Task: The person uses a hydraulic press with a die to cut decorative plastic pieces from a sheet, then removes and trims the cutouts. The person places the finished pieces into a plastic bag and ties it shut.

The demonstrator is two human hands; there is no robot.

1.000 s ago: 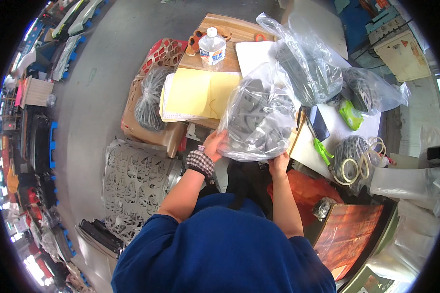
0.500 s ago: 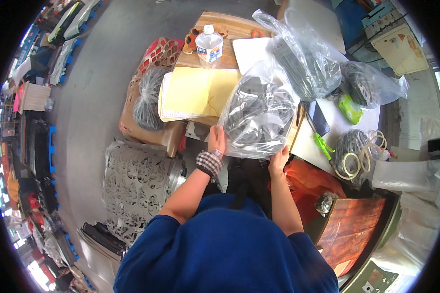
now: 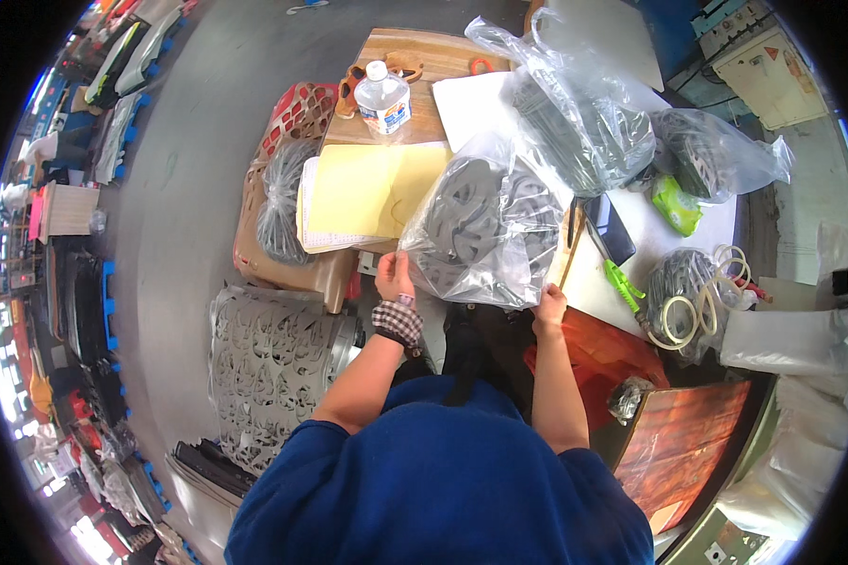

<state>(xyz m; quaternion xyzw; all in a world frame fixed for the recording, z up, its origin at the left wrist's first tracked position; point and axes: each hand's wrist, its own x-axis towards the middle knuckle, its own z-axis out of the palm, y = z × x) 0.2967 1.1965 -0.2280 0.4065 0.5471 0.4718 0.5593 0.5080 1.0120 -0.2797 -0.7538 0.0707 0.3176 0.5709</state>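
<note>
A clear plastic bag (image 3: 485, 226) with dark grey cut pieces inside lies at the near edge of the table, its near side toward me. My left hand (image 3: 395, 277) pinches the bag's near left corner. At the near right corner my right hand (image 3: 549, 307) grips the plastic between thumb and fingers. The bag's near edge is stretched between both hands. Left of it rest a yellow sheet (image 3: 375, 188) and white papers, and just right of it lie a dark pen-like tool (image 3: 573, 224) and a phone (image 3: 611, 229).
Beyond stand a clear bottle (image 3: 383, 102) and another filled bag (image 3: 584, 132). To the right are a green-handled cutter (image 3: 624, 282), a green packet (image 3: 676, 205) and cream tape rings (image 3: 676, 322). A chair (image 3: 297, 273) with a tied bag (image 3: 287, 202) and a perforated grey sheet (image 3: 264, 367) are at left.
My hands have moved apart, the left one leftward and the right one slightly right and nearer. The bag's near edge is now spread wider and flatter.
</note>
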